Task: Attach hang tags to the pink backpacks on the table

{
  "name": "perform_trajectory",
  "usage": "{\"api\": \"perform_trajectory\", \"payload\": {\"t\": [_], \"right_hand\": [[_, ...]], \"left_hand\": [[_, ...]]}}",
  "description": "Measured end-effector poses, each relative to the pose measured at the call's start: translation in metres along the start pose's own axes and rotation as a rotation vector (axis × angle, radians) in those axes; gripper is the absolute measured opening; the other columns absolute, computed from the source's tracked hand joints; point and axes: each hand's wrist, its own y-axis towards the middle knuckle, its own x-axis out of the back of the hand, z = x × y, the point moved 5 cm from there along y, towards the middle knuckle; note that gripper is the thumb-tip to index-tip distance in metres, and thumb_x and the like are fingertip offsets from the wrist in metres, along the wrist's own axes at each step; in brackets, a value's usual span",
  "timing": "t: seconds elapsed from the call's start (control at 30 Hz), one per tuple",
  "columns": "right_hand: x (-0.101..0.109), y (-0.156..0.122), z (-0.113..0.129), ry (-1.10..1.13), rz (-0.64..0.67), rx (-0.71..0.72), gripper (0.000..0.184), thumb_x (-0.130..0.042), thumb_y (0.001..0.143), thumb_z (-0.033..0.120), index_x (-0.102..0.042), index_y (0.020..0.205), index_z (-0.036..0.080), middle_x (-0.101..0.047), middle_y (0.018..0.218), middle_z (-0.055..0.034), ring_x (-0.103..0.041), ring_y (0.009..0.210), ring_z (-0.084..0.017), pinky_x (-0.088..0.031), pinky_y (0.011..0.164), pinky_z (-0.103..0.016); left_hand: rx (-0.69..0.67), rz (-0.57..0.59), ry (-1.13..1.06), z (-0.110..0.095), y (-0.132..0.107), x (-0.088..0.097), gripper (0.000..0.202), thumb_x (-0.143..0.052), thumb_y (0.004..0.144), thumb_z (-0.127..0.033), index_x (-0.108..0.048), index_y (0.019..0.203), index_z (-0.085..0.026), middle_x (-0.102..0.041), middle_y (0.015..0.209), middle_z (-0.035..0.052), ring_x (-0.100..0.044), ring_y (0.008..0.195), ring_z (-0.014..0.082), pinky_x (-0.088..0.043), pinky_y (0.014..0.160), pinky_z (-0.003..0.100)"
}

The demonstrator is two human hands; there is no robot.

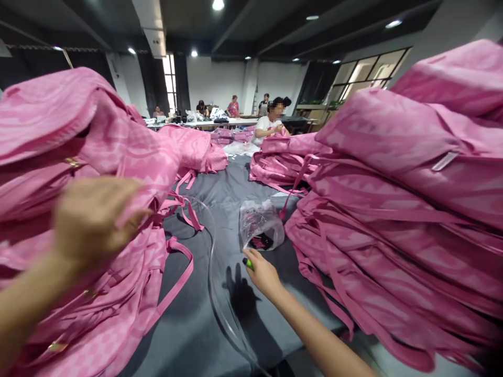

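Head view: left hand [92, 220] grips the pink bag pile [78, 157] left of the clear plastic bag [261, 225]; right hand [263, 272], clenched on a green tool [247, 263], sits just before it. Another pink stack [393, 209] crowds its right on the grey tabletop [220, 314].

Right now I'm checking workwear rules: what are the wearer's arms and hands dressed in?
Nothing shows on them. The left hand and right hand are bare, without gloves, rings or a watch, and both forearms are uncovered as far as the picture reaches; no sleeve is in view.
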Motion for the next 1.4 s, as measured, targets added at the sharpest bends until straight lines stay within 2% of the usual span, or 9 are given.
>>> {"api": "perform_trajectory", "payload": {"t": [0.1, 0.2, 0.4, 0.53, 0.67, 0.8, 1.07, 1.27, 1.4], "right_hand": [[-0.021, 0.033, 0.0, -0.211, 0.119, 0.083, 0.062, -0.051, 0.079, 0.012, -0.045, 0.137, 0.03, -0.025, 0.154, -0.0128, -0.068, 0.09, -0.021, -0.051, 0.074, -0.03], [-0.037, 0.081, -0.018, -0.259, 0.177, 0.17, 0.06, -0.051, 0.08, 0.012, -0.044, 0.137, 0.029, -0.024, 0.153, -0.0158, -0.069, 0.089, -0.021, -0.05, 0.073, -0.029], [-0.016, 0.151, -0.137, -0.24, 0.187, -0.349, 0.039, -0.029, 0.093, 0.015, -0.059, 0.112, -0.001, -0.066, 0.097, -0.0301, -0.067, 0.092, -0.033, -0.048, 0.069, -0.037], [0.009, 0.162, -0.128, -0.104, 0.405, -0.253, 0.037, -0.041, 0.093, 0.028, -0.056, 0.122, 0.009, -0.07, 0.099, -0.0184, -0.067, 0.094, -0.03, -0.048, 0.071, -0.035], [0.027, 0.212, -0.065, 0.055, 0.345, -0.081, 0.04, -0.045, 0.092, 0.033, -0.052, 0.129, 0.019, -0.066, 0.115, -0.0116, -0.067, 0.097, -0.025, -0.048, 0.074, -0.029], [0.001, 0.331, -0.035, 0.082, 0.206, 0.057, 0.04, -0.047, 0.091, 0.032, -0.051, 0.128, 0.017, -0.058, 0.126, -0.0148, -0.066, 0.096, -0.027, -0.049, 0.074, -0.031], [-0.064, 0.58, -0.025, 0.016, -0.104, 0.107, 0.073, -0.062, 0.083, 0.036, -0.029, 0.144, 0.013, -0.043, 0.137, -0.0214, -0.059, 0.109, -0.029, -0.049, 0.086, -0.039], [-0.079, 0.691, -0.017, -0.166, -0.282, 0.152, 0.098, 0.018, 0.065, 0.036, -0.05, 0.101, -0.024, -0.03, 0.136, -0.0299, -0.05, 0.112, -0.031, -0.04, 0.073, -0.042], [-0.084, 0.703, -0.016, -0.185, -0.314, 0.086, 0.095, 0.03, 0.057, 0.023, -0.052, 0.071, -0.023, -0.048, 0.12, -0.0246, -0.051, 0.107, -0.031, -0.039, 0.069, -0.044]], "left_hand": [[-0.183, 0.354, -0.131, -0.071, -0.015, -0.118, 0.035, -0.05, 0.089, -0.04, -0.06, 0.119, -0.023, -0.066, 0.116, 0.0072, -0.061, 0.105, 0.0239, -0.048, 0.095, 0.041], [-0.036, 0.633, -0.335, -0.091, -0.026, -0.246, 0.046, -0.056, 0.086, -0.04, -0.054, 0.13, -0.026, -0.048, 0.141, 0.0081, -0.049, 0.126, 0.0244, -0.043, 0.105, 0.04], [0.531, 0.419, -0.442, -0.018, 0.047, -0.402, 0.045, -0.058, 0.084, -0.022, -0.055, 0.128, -0.013, -0.053, 0.135, 0.0149, -0.056, 0.118, 0.0208, -0.042, 0.105, 0.032], [0.961, 0.367, -0.329, 0.046, 0.107, -0.448, 0.034, -0.055, 0.086, -0.024, -0.06, 0.117, -0.012, -0.071, 0.1, 0.0118, -0.069, 0.074, 0.017, -0.054, 0.077, 0.031], [1.085, 0.342, -0.278, 0.095, 0.154, -0.476, 0.04, -0.057, 0.084, -0.027, -0.057, 0.12, -0.009, -0.068, 0.107, 0.015, -0.066, 0.096, 0.022, -0.05, 0.087, 0.033], [1.037, 0.31, -0.124, 0.148, 0.182, -0.509, 0.058, -0.063, 0.08, -0.039, -0.049, 0.13, -0.012, -0.05, 0.134, 0.0182, -0.044, 0.128, 0.0297, -0.036, 0.104, 0.039], [0.853, 0.362, 0.189, 0.234, 0.199, -0.623, 0.082, -0.052, 0.074, -0.071, -0.046, 0.127, -0.008, -0.052, 0.125, 0.0217, -0.045, 0.119, 0.036, -0.034, 0.102, 0.044], [0.744, 0.336, 0.207, 0.249, 0.246, -0.667, 0.057, -0.051, 0.086, -0.049, -0.042, 0.13, -0.013, -0.051, 0.125, 0.0142, -0.047, 0.118, 0.0323, -0.037, 0.097, 0.044], [0.689, 0.311, 0.194, 0.255, 0.256, -0.66, 0.033, -0.041, 0.093, -0.033, -0.053, 0.118, -0.016, -0.058, 0.117, 0.0119, -0.054, 0.11, 0.0277, -0.041, 0.092, 0.038]]}}
